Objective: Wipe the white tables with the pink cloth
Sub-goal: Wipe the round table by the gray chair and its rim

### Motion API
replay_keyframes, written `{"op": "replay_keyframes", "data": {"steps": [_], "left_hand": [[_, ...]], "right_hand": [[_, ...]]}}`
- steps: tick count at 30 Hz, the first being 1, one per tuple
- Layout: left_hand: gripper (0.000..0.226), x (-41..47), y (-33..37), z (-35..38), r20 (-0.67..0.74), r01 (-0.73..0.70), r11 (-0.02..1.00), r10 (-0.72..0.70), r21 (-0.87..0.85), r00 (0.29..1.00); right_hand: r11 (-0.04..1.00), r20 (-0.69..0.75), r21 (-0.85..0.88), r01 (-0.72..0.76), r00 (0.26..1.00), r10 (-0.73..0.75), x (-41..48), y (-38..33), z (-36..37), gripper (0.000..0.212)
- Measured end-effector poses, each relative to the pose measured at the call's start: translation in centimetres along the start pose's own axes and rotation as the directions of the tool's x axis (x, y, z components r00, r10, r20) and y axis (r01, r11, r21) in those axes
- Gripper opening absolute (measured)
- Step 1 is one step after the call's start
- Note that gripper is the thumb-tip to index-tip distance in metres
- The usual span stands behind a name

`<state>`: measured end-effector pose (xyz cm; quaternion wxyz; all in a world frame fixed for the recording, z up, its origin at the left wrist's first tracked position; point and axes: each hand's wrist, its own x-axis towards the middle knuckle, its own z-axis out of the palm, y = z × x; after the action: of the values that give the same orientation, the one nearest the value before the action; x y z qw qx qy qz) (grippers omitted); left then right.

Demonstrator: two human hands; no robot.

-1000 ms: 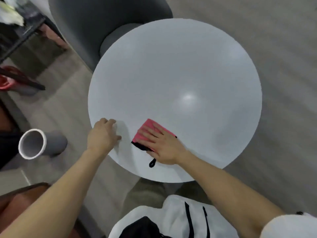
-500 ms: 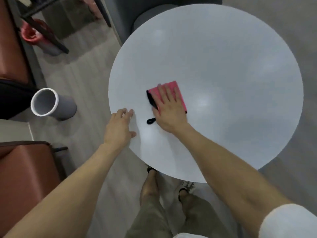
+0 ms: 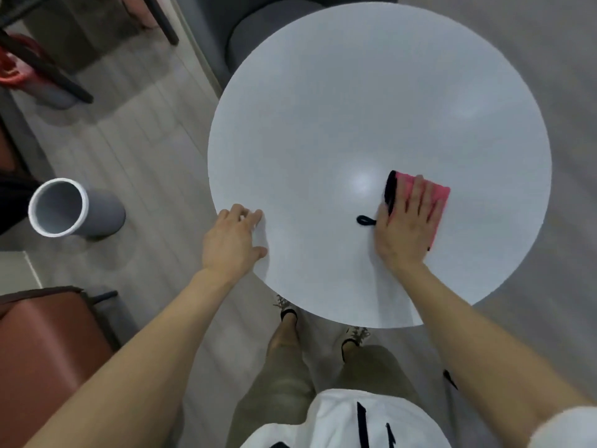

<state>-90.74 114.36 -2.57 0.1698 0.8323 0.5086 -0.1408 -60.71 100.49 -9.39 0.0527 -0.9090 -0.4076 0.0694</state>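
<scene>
1. While the right hand [image 3: 408, 227] lies flat on the pink cloth [image 3: 437, 192], its fingers are straight and slightly spread. They press down rather than pinch, and nothing curls round the fabric.
2. The cloth sits on the round white table [image 3: 323, 108], right of the table's middle and nearer the near-right edge than the far edge. A band of bare top lies between it and the right edge.
3. Folded into a rectangle, it seems to have its long axis running from the near edge toward the far edge, a little tilted and in line with the fingers. The palm hides its near end, so this is a judgement.
4. Black trim [image 3: 390, 189] runs along the cloth's left side. A black loop [image 3: 366, 220] trails from it toward the left edge and lies on the top just beside the thumb.
5. The left hand [image 3: 229, 240] rests at the near-left edge with its fingers lightly bent on the rim and its thumb on the top. It holds nothing, is well apart from the cloth, and looks to be bracing only.
6. Most of the bare top lies toward the far edge and to the left of the cloth, so the right hand alone is placed to drive the next stroke. A sideways sweep would probably carry the cloth's long side across the widest band.
7. With no pinch on it, the cloth could slide or unfold under the palm if the pressure eases.
</scene>
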Motion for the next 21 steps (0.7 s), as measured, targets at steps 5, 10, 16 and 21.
{"op": "replay_keyframes", "data": {"steps": [5, 10, 16, 21], "left_hand": [[0.045, 2.0, -1.8, -2.3, 0.083, -0.064, 0.997, 0.067, -0.035, 0.994], [0.043, 3.7, 0.2, -2.8, -0.004, -0.165, 0.986, 0.165, 0.016, 0.986], [0.044, 4.1, 8.6, -1.4, 0.036, -0.451, 0.890, 0.450, 0.065, 0.892], [0.068, 3.4, 12.8, -0.1, 0.105, -0.536, 0.838, 0.527, 0.105, 0.844]], "right_hand": [[0.923, 0.023, 0.091, 0.373, 0.926, -0.376, -5.4, -14.0, 2.6, 0.066], [0.676, 0.065, 0.178, 0.716, 0.676, -0.734, -11.2, -8.1, 3.1, 0.064], [0.937, 0.085, 0.004, 0.350, 0.933, -0.349, -10.6, 12.7, -0.8, 0.067], [0.972, -0.007, 0.016, -0.234, 0.972, 0.234, -6.6, 12.6, -1.6, 0.066]]}}
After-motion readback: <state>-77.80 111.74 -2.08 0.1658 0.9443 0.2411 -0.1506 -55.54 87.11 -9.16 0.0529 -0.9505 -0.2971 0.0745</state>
